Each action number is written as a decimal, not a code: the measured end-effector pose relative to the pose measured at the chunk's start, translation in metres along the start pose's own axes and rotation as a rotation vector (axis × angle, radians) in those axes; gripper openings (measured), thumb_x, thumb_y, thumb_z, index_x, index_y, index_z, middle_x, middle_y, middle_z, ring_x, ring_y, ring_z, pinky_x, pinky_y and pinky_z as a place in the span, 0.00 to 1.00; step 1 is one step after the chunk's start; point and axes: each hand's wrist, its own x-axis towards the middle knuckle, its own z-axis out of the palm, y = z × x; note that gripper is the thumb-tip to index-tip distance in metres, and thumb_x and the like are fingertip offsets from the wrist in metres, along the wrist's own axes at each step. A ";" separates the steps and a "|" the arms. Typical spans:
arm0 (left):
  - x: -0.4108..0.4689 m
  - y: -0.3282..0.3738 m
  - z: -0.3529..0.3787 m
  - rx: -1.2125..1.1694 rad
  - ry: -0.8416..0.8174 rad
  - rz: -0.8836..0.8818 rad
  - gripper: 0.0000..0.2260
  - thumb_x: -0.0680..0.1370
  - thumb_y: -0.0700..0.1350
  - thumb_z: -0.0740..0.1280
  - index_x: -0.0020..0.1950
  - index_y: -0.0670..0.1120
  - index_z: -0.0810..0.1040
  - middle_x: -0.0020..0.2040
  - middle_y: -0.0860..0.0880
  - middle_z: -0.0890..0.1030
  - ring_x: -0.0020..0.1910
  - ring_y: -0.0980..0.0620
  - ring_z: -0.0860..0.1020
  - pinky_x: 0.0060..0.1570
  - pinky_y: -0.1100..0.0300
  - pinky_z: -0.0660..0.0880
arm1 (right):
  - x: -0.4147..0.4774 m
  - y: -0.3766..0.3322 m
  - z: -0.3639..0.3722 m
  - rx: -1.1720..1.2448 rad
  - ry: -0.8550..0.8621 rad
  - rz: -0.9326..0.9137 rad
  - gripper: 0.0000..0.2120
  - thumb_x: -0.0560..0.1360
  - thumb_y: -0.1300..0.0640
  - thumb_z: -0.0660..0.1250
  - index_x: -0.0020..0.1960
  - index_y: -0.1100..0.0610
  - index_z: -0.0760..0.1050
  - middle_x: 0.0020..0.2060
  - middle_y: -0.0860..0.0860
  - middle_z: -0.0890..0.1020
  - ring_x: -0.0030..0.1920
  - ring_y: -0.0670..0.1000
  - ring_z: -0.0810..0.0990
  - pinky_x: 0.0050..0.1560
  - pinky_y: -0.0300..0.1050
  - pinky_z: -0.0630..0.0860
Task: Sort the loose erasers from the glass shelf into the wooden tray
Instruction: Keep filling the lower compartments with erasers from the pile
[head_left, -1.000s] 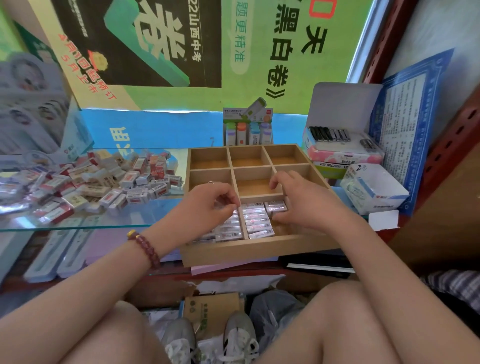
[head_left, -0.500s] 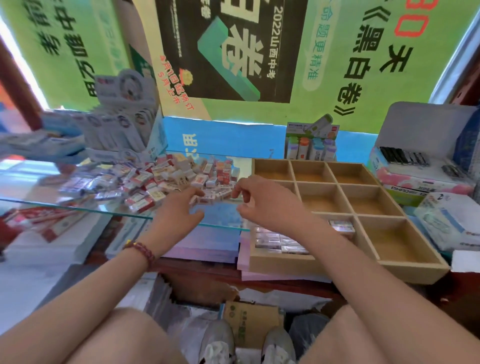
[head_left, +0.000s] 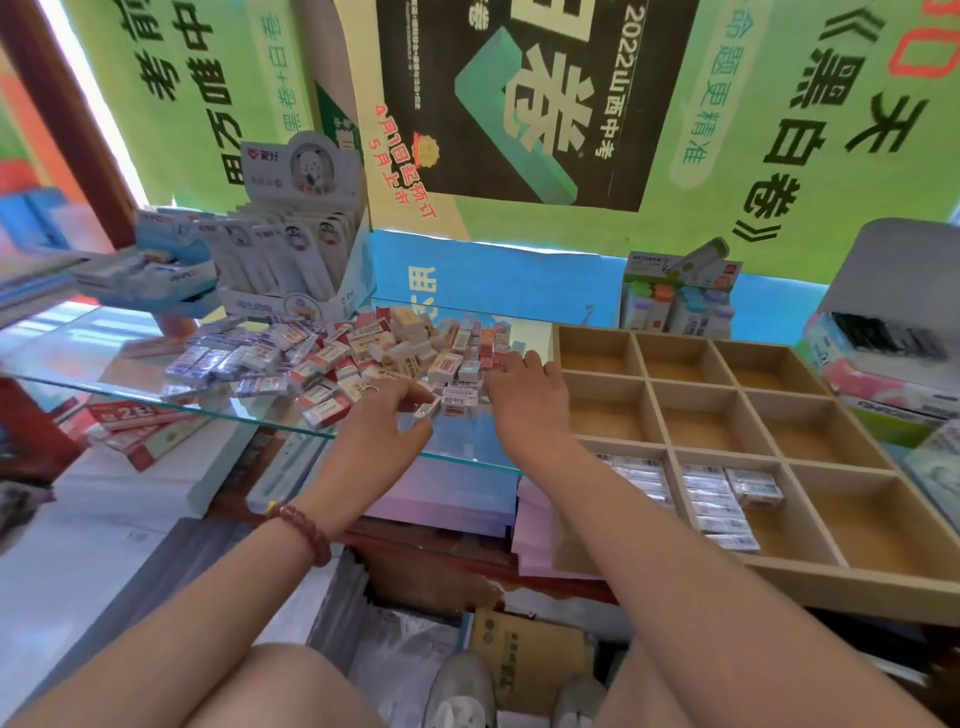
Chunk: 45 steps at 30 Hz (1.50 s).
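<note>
**Both hands at the eraser pile; the right hand's grip is hidden**

The loose erasers (head_left: 358, 353) lie heaped on the glass shelf (head_left: 457, 441), toward its right end, just beside the wooden tray (head_left: 810, 579). The left hand (head_left: 382, 423) reaches to the near edge of the heap, and its thumb and forefinger pinch a small white eraser (head_left: 429, 407). The right hand (head_left: 524, 397) lies over the heap's right edge with its back to the camera. Its fingertips (head_left: 511, 361) bend down among the erasers, so I cannot tell whether they hold anything.

The tray sits lower than the shelf, to its right. Sorted erasers (head_left: 714, 501) lie in rows in the middle compartment of its front row. The right forearm crosses the front-left compartment and covers most of what lies there; only a few wrappers show. The tray's right end runs out of the picture.

The print on the wrappers is too small and blurred to read. A beaded bracelet (head_left: 306, 525) circles the left wrist. A display box (head_left: 296, 249) stands behind the heap.
</note>
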 end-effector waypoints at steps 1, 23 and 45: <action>0.000 -0.001 0.000 -0.017 0.008 -0.003 0.09 0.75 0.38 0.66 0.52 0.50 0.75 0.51 0.53 0.76 0.53 0.55 0.74 0.49 0.61 0.69 | 0.000 0.000 -0.003 -0.016 -0.011 0.013 0.17 0.77 0.63 0.61 0.65 0.56 0.72 0.64 0.56 0.72 0.66 0.57 0.67 0.63 0.50 0.65; -0.004 -0.003 -0.004 -0.294 0.110 -0.160 0.02 0.77 0.43 0.67 0.47 0.49 0.74 0.45 0.39 0.79 0.43 0.42 0.79 0.49 0.42 0.77 | -0.004 -0.010 0.008 0.336 0.010 -0.113 0.15 0.74 0.54 0.70 0.59 0.54 0.73 0.59 0.52 0.74 0.55 0.55 0.78 0.45 0.46 0.73; -0.023 0.076 0.006 -0.668 -0.059 -0.122 0.09 0.80 0.38 0.60 0.57 0.48 0.74 0.42 0.47 0.81 0.35 0.54 0.81 0.34 0.64 0.78 | -0.069 0.043 -0.058 1.191 -0.073 -0.047 0.04 0.72 0.58 0.72 0.41 0.53 0.78 0.31 0.46 0.78 0.31 0.40 0.73 0.35 0.32 0.69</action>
